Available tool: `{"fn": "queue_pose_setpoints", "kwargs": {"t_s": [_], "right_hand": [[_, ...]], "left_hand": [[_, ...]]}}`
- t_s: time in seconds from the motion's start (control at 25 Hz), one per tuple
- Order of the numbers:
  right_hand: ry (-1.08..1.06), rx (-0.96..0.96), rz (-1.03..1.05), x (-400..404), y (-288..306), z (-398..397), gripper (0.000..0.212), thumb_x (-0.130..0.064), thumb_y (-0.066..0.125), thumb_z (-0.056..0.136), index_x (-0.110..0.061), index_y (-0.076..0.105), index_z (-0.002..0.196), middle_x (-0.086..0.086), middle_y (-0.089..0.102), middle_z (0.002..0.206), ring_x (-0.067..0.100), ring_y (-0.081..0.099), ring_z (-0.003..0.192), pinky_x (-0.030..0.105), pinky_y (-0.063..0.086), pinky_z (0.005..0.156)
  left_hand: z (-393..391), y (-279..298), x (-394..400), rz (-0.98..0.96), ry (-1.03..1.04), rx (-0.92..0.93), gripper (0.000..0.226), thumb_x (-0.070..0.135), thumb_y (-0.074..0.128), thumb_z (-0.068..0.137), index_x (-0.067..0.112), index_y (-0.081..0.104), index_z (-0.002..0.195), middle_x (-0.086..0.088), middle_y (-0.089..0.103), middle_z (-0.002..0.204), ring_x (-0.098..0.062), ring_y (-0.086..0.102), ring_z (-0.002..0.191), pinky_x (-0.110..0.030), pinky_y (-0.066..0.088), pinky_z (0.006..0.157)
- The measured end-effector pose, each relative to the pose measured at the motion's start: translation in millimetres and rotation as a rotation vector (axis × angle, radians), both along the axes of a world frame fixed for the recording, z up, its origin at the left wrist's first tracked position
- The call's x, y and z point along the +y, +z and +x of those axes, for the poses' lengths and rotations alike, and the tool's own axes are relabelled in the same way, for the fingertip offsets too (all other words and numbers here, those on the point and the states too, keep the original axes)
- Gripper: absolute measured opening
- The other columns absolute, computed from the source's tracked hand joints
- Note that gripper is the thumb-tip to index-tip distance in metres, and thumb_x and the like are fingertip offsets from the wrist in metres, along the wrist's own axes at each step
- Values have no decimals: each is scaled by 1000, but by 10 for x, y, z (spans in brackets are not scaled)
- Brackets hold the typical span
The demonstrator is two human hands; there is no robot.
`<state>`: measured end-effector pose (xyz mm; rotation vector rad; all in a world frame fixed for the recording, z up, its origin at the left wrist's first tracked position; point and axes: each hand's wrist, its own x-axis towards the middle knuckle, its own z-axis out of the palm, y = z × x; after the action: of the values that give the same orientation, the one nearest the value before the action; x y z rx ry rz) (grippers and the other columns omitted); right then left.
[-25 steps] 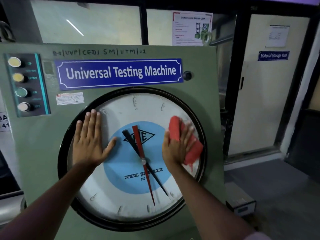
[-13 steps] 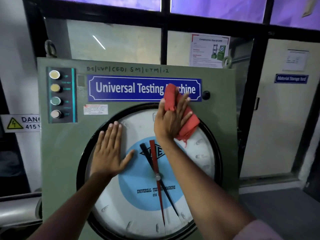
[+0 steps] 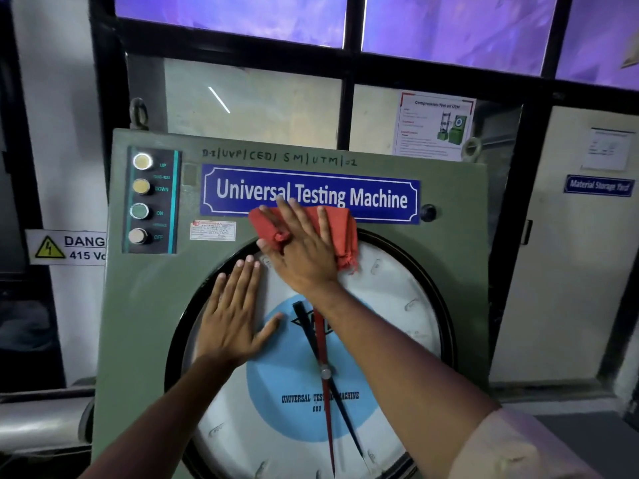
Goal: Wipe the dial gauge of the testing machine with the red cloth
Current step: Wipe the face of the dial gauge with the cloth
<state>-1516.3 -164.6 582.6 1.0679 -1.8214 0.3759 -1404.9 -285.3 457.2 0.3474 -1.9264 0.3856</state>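
The round dial gauge point(image 3: 390, 305) has a white face, a blue centre, a black rim and red and black needles. It fills the front of the green testing machine point(image 3: 145, 305). My right hand point(image 3: 301, 250) presses the red cloth point(image 3: 340, 233) flat against the top edge of the dial, just below the blue "Universal Testing Machine" nameplate point(image 3: 380, 198). My left hand point(image 3: 233, 316) lies flat with spread fingers on the upper left of the dial glass, holding nothing.
A button panel point(image 3: 150, 200) with several round buttons sits at the machine's upper left. A yellow danger sign point(image 3: 65, 247) hangs on the wall to the left. A black-framed window point(image 3: 345, 112) is behind, and a door point(image 3: 567, 271) stands to the right.
My right hand has carried the red cloth from the dial's right side up to the top and then leftwards along the top edge. My left hand stays flat on the glass. The view has tilted upward.
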Motion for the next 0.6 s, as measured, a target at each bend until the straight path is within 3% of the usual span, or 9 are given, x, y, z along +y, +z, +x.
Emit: {"fn": "queue_pose_setpoints", "kwargs": {"t_s": [0.2, 0.32, 0.48, 0.6], "right_hand": [[-171, -266, -151, 603, 0, -428, 65, -64, 26, 108, -26, 56, 152, -13, 11, 178, 12, 6, 164, 53, -2, 131], [-229, -420, -339, 983, -213, -641, 61, -58, 37, 109, -19, 60, 150, -9, 25, 176, 18, 21, 162, 50, 3, 132], [-279, -586, -541, 1427, -657, -809, 63, -53, 39, 107, -18, 49, 158, -7, 34, 172, 21, 32, 156, 48, 16, 127], [-404, -732, -625, 1724, -1177, -882, 67, -52, 32, 105, -8, 67, 142, -7, 25, 175, 24, 37, 152, 46, 26, 122]], "left_hand": [[11, -3, -8, 30, -5, -40, 98, 71, 37, 99, 3, 23, 169, -13, 20, 179, -25, 13, 168, -46, 9, 137], [6, -1, 0, 24, -4, -52, 99, 70, 36, 99, 3, 20, 169, -14, 18, 179, -26, 14, 168, -48, 11, 136], [-3, -14, -11, 34, 0, -51, 100, 71, 34, 98, 4, 15, 171, -13, 15, 180, -24, 9, 168, -48, 9, 137], [-2, -28, -10, 32, 3, -53, 100, 72, 33, 98, 6, 12, 171, -13, 14, 180, -25, 9, 168, -47, 8, 137]]}}
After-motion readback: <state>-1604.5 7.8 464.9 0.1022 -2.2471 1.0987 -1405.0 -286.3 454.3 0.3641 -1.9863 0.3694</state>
